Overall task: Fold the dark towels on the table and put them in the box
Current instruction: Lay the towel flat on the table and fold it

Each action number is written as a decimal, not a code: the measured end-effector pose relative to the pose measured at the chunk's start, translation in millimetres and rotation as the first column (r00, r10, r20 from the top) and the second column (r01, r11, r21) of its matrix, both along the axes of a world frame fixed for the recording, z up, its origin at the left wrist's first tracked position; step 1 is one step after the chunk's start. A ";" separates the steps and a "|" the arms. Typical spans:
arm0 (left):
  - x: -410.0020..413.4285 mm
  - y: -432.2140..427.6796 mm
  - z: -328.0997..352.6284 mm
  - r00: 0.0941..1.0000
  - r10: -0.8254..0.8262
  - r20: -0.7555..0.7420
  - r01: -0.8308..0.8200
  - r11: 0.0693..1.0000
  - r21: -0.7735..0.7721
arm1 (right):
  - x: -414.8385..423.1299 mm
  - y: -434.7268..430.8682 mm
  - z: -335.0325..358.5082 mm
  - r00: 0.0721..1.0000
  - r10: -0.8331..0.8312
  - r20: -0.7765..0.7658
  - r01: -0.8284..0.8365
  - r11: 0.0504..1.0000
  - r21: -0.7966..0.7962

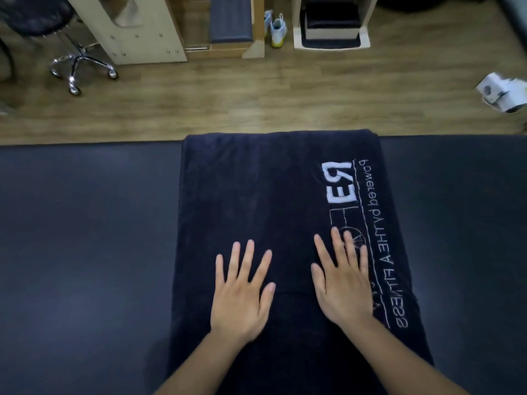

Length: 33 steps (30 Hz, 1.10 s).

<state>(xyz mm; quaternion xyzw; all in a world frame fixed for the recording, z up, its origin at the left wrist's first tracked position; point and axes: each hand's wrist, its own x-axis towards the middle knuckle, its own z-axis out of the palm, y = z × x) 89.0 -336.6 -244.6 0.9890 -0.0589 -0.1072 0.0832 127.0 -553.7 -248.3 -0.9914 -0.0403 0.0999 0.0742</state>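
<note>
Nearest us, our bare forearms reach in from the bottom edge. Our left hand (pixel 241 297) and right hand (pixel 340 286) lie palm-down and side by side on the dark towel (pixel 256 195), with fingers straight and spread, gripping nothing. The towel lies flat as a long strip across the dark padded table (pixel 85 238), running from under our palms to the table's far edge. White stitched lettering (pixel 379 238) runs along the strip on the right-hand side, and our right fingertips cover part of it. Beyond the table, ahead of our fingertips, is a wooden plank floor (pixel 256 104). Far ahead and left of our left hand, a stool (pixel 77 61) on a chrome wheeled base stands beside pale wooden furniture (pixel 137 29). Straight ahead of our hands sits a pair of white shoes (pixel 275 28) with yellow soles. Ahead of the right hand, a white box (pixel 332 32) with dark contents sits inside a pale shelf unit. Far off to its right, a blurred white gadget (pixel 503 92) lies on the floor.
</note>
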 end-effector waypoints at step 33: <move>-237.0 66.4 51.3 0.475 0.601 -0.643 -0.871 0.216 -0.441 | -262.2 -137.7 43.3 0.475 -0.410 -0.778 0.871 0.346 0.349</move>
